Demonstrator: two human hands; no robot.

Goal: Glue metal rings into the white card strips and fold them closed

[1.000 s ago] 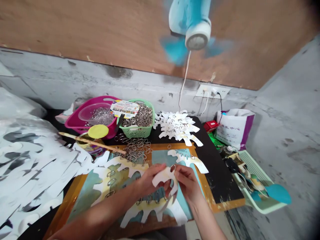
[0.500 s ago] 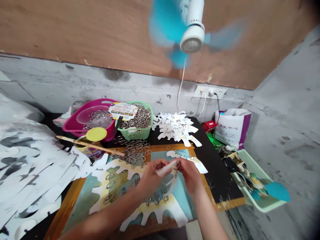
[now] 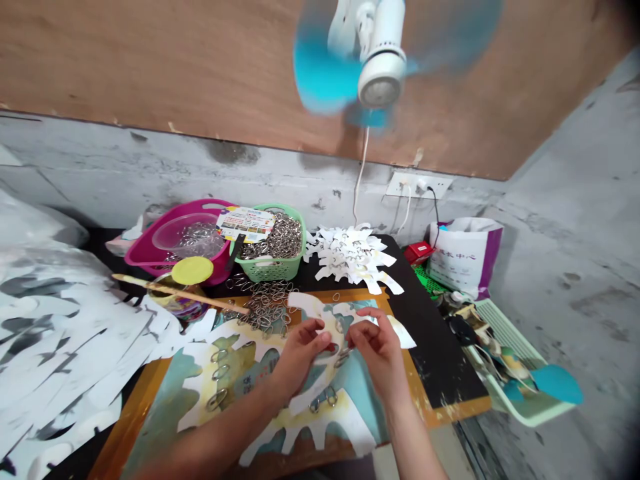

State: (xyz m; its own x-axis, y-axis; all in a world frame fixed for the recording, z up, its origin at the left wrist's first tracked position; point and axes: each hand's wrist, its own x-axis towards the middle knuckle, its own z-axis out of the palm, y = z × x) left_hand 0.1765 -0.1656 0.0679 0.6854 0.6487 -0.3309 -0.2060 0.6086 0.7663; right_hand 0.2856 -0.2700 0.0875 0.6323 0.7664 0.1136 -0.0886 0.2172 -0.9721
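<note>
My left hand [image 3: 300, 353] grips a curved white cut-out strip [image 3: 320, 383] with a toothed edge, thumb on top. Several metal rings [image 3: 342, 357] hang along the strip's inner side. My right hand [image 3: 377, 343] has its fingers pinched at one of these rings; the fingertips partly hide it. Beneath both hands, another white strip [image 3: 330, 423] with rings lies on the blue, yellow-stained board [image 3: 170, 393]. To the left rests a similar strip [image 3: 197, 393] with rings. A heap of loose metal rings [image 3: 270, 307] sits just beyond my left hand.
A magenta basket [image 3: 143, 250] and a green basket [image 3: 270, 270] of rings stand at the back. A stick [image 3: 175, 291] lies across a can. White strips are piled at left [image 3: 60, 347] and back right [image 3: 353, 257]. A fan [image 3: 383, 80] spins overhead.
The held strip has turned from edge-on to spread out, its toothed side now facing left. My right hand has shifted slightly and its fingers have moved to the strip's ringed side.
</note>
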